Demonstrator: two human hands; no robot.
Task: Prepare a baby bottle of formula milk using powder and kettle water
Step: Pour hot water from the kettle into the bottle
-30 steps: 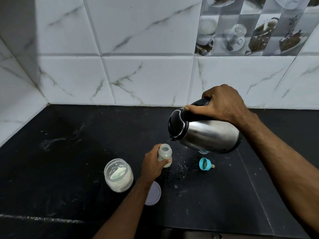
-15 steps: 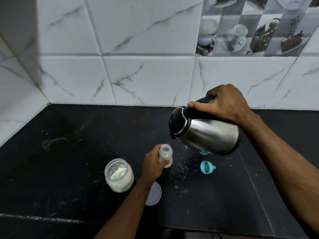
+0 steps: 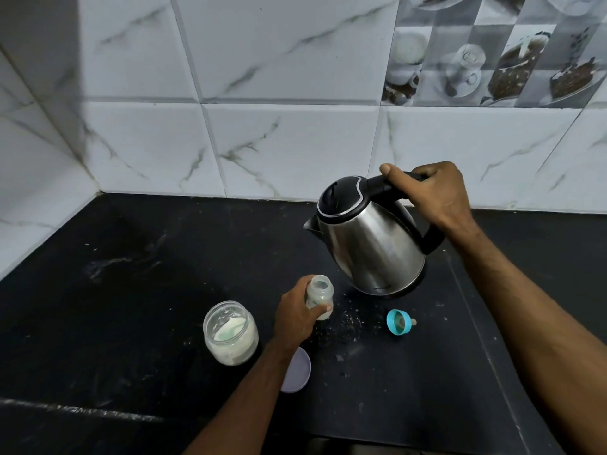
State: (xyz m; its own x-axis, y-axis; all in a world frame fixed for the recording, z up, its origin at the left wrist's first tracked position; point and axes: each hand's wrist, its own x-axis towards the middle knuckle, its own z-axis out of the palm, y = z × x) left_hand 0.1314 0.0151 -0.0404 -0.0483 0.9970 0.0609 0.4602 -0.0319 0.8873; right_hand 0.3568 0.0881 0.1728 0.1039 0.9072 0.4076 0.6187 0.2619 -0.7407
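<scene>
You recorded under dim, even light. The black counter (image 3: 138, 290) read very dark, with faint pale smears near its left side. The white wall tiles (image 3: 289, 149) looked grey-blue, and a broad soft shadow lay across the upper left corner. The steel kettle (image 3: 374, 251) carried soft vertical reflections, without hard glare. Focus held well at centre. Wide-angle distortion bowed the tile joints and stretched your forearms towards the lower edge. The patterned tiles (image 3: 492, 54) appeared slightly soft.

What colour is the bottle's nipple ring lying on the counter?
Teal-blue; the nipple ring shows best in the head view.
</scene>
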